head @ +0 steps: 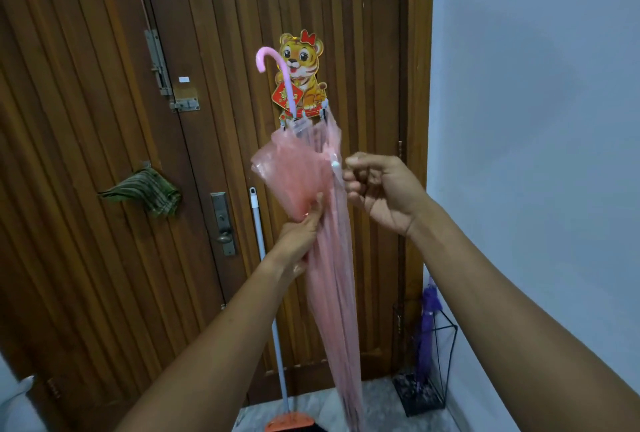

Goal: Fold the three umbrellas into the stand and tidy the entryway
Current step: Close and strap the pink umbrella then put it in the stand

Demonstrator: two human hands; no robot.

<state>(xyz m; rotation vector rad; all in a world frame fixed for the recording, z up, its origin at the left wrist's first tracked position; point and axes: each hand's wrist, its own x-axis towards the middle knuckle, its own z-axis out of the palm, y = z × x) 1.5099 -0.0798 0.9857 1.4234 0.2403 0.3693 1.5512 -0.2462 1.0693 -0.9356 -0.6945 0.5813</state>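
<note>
A translucent pink umbrella (332,293) hangs collapsed in front of me, its pink hooked handle (273,64) up and its tip down near the floor. My left hand (299,237) grips its gathered canopy around the middle. At the canopy's upper right edge my right hand (381,189) pinches the umbrella's small white strap tab (335,165). The upper canopy still bulges loosely. A black wire umbrella stand (438,362) sits in the right corner on the floor with a folded purple umbrella (427,320) standing in it.
A wooden double door (104,119) fills the view, with a tiger decoration (303,64) and a green cloth (145,192) hanging on the handle side. A broom (273,310) with a white pole leans on the door. A pale wall (536,119) lies to the right.
</note>
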